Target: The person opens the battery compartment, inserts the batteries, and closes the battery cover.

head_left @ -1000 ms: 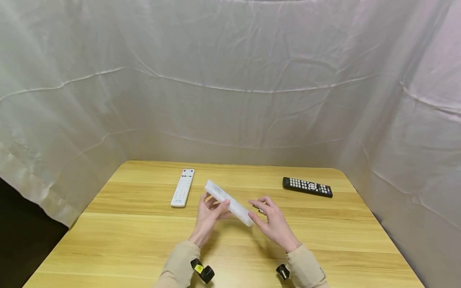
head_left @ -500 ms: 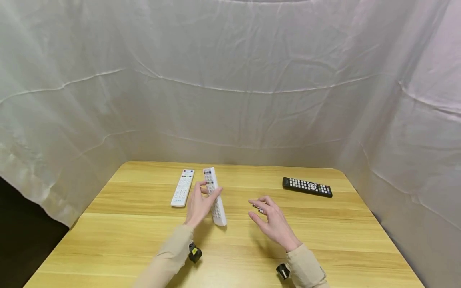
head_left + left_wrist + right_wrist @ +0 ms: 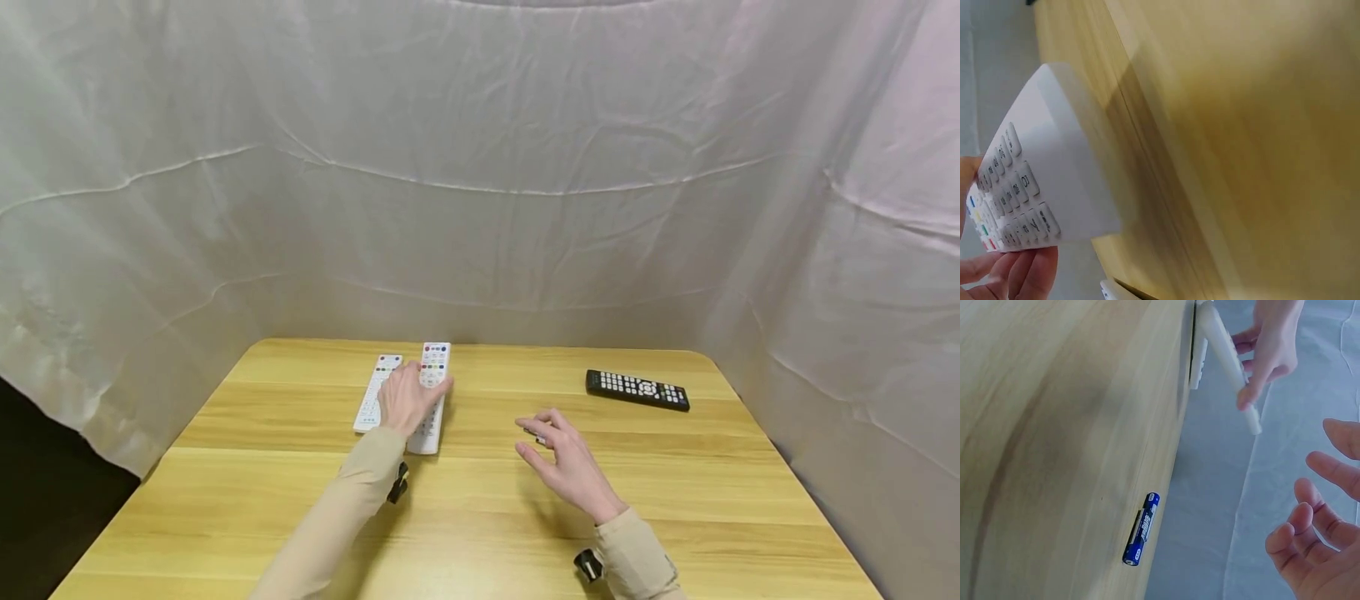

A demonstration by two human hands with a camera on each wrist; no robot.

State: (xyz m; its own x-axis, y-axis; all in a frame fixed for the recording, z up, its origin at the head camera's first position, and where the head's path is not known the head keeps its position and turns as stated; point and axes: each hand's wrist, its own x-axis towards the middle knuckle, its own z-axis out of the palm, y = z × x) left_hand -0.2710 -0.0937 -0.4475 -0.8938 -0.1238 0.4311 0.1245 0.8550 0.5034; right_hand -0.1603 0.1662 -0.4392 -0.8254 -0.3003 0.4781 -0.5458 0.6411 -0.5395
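Note:
My left hand (image 3: 405, 398) grips a white remote control (image 3: 425, 437), thumb on one long side and fingers on the other. The remote's keys face up toward me, and in the left wrist view its near end (image 3: 1066, 144) is raised off the wood. Just left of it, a second white remote (image 3: 369, 410) lies on the table, partly covered by my left hand. My right hand (image 3: 568, 468) hovers with loosely bent fingers and nothing in its grasp. Below those fingers a blue battery (image 3: 1141, 529) lies on the table, mostly hidden by the hand in the head view.
A black remote (image 3: 637, 389) rests at the back right of the wooden table (image 3: 480, 517). Pale cloth (image 3: 480, 233) hangs behind the table and along both sides. Each wrist carries a small black camera, such as the one on the right wrist (image 3: 588, 565).
My left hand has carried the remote away from my right hand, to the left and back, turning it from its back to its key side. The right hand has stayed in place.

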